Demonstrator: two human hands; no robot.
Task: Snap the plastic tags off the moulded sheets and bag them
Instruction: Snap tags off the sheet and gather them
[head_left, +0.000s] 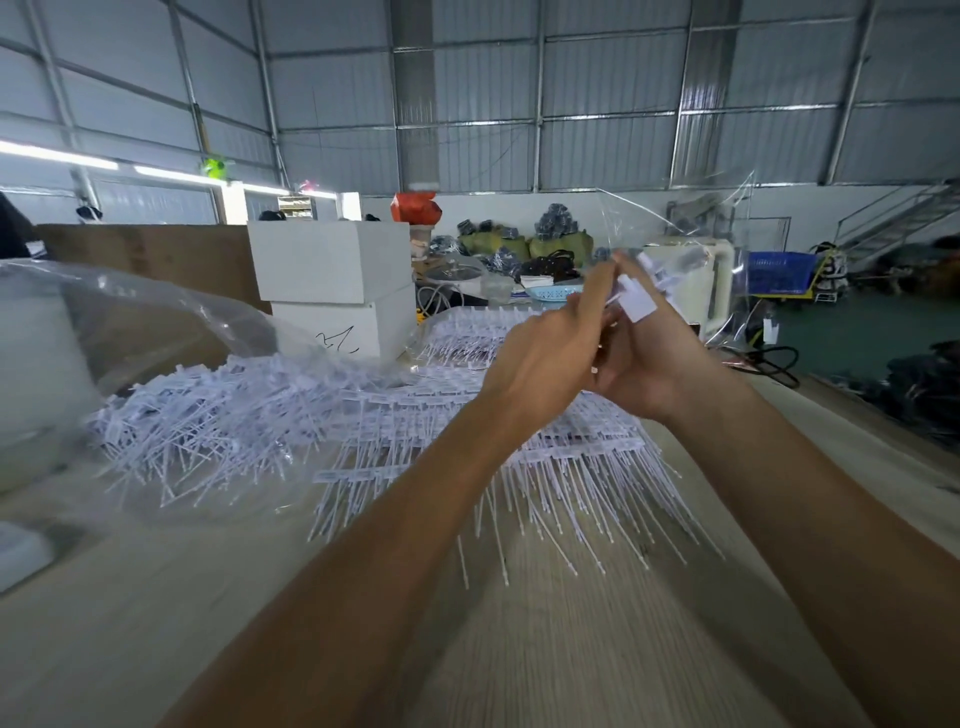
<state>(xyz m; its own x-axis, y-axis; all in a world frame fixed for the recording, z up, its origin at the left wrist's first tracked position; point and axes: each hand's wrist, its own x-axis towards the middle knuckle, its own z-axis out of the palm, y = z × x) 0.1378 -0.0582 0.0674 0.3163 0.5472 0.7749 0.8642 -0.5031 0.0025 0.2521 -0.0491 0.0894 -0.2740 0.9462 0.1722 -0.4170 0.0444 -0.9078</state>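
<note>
White plastic tags (636, 301) are up in the air here, bunched between both hands above the far side of the tabletop (519, 649). The right hand (649, 358) has its fingers curled around the bundle, and the left hand (545, 358) comes in from the side, fingertips pinching at the same tags. Just behind them a clear plastic bag (727, 244) hangs open, thin and see-through, though motion blur hides exactly who holds its edge.

Below the hands, moulded sheets (545, 467) lie fanned in an overlapping stack, their thin white stems pointing toward the camera. To the left sits a loose tangle of white plastic strips (208, 421), partly spilling from a large crumpled clear sack (156, 322). The tabletop is pale wood grain.

Further back, two white boxes (337, 291) are stacked, one with a black scribble on its face, beside a brown board (156, 260). Beyond that: a big shed with corrugated metal walls (597, 104), steel framing, green bundles (519, 244) piled along the white base wall, a blue crate (779, 270), and a metal staircase (898, 218) at far right.
</note>
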